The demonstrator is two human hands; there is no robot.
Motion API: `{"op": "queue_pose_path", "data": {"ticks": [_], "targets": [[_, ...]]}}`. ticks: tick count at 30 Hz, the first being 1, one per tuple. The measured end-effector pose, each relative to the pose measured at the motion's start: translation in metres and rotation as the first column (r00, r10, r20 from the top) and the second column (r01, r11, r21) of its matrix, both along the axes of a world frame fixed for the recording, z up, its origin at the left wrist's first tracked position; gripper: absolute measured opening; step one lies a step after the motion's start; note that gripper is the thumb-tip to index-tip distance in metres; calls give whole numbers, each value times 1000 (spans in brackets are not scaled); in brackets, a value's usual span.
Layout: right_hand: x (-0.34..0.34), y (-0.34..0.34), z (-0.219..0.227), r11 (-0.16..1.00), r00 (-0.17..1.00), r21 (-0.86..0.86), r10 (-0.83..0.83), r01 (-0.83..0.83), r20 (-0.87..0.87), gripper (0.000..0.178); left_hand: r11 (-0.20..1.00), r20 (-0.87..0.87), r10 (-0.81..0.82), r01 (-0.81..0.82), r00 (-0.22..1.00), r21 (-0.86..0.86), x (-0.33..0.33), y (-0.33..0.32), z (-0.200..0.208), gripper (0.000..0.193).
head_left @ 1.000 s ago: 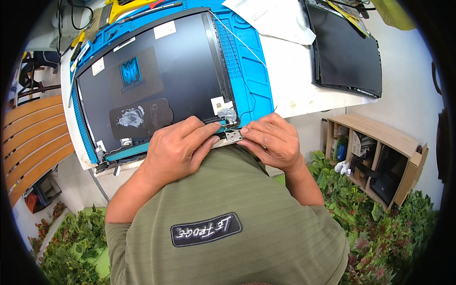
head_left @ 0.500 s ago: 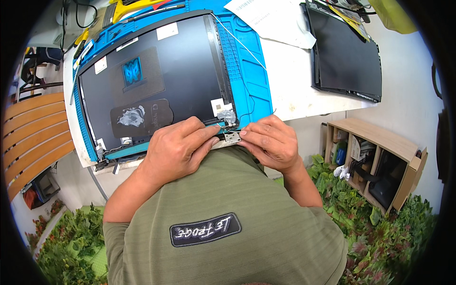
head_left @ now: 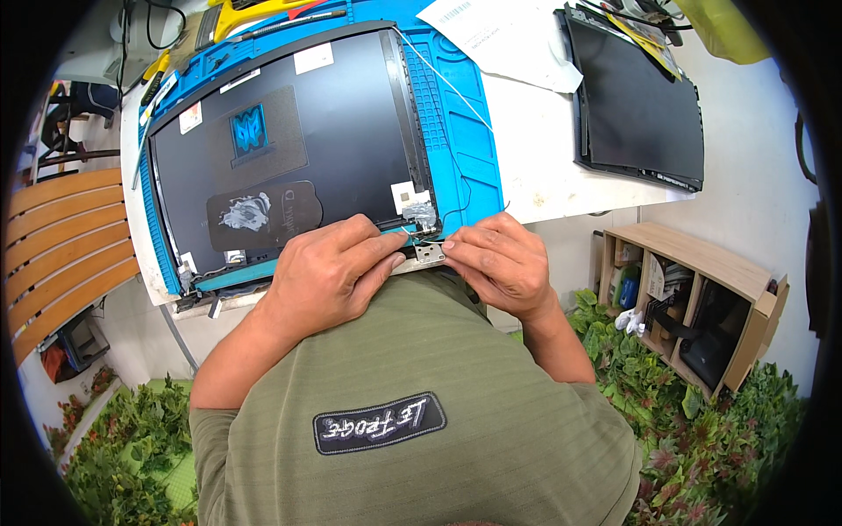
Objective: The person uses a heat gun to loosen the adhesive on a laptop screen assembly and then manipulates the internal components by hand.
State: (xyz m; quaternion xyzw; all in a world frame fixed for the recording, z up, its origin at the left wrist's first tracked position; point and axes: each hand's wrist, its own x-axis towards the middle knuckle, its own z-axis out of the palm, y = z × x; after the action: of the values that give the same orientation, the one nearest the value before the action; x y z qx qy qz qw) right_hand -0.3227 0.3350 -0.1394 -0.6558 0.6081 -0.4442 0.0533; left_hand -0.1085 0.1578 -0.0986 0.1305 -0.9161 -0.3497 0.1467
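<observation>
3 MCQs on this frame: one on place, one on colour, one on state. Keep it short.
1. Where is the hinge?
A. on the shelf
B. at the near right corner of the lid
C. on the paper

2. What colour is the mat under the lid?
A. blue
B. red
C. grey

3. How do the hands stand?
A. both off the table
B. only one works
C. left hand and right hand both have fingertips at the hinge

Key: 1 B, the metal piece sits at that corner; 2 A, blue shows around the lid; 3 C, both sets of fingertips meet at the hinge.
</observation>
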Motion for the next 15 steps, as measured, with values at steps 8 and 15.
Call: {"op": "queue_pose_path", "data": {"ticks": [8,15], "targets": [[1,1,-1,1000,1000,6,-11,11,6,28,1000,14,5,-5,1000,7,0,1,1,26],[2,1,-1,1000,1000,-2,-7,7,6,28,1000,20,6,-6,1000,-3,0,1,1,26]]}}
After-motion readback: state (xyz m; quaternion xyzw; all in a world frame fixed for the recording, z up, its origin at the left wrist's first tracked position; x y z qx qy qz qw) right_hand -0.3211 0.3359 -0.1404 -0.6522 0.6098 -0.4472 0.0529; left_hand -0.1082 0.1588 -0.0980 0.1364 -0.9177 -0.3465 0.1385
